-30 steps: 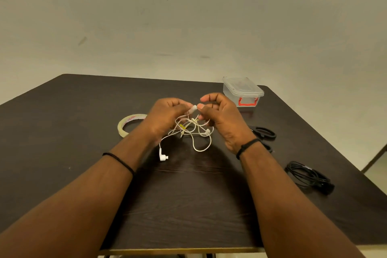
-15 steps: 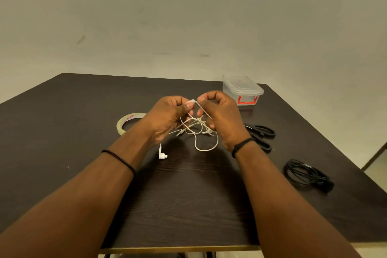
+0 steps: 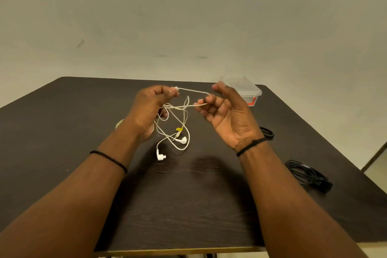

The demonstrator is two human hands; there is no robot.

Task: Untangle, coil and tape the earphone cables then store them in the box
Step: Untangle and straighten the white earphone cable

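Holding white earphone cable (image 3: 178,123) | left hand (image 3: 149,109) pinching | right hand (image 3: 226,115) hooking

1. Tangled white earphone cable (image 3: 178,130) hangs between left hand (image 3: 149,109) and right hand (image 3: 228,115), above dark wooden table (image 3: 62,115).
2. Clear lidded plastic box (image 3: 243,88) stands behind the right hand.
3. Coiled black cable (image 3: 307,175) lies at the table's right.

tape roll (image 3: 119,124): almost wholly hidden behind the left hand (image 3: 147,111); only a pale sliver shows at the wrist.
scissors (image 3: 267,132): only the dark handle loops show; the rest is hidden behind the right hand (image 3: 227,117) and wrist.
box (image 3: 249,92): near left part covered by the right hand; contents cannot be told.
white earphone cable (image 3: 182,130): where it passes inside the left hand's fingers is hidden.
yellow tag (image 3: 179,130): too small to tell what it is.
black cable (image 3: 310,176): plug end indistinct.
forearms: cut off by the bottom edge.
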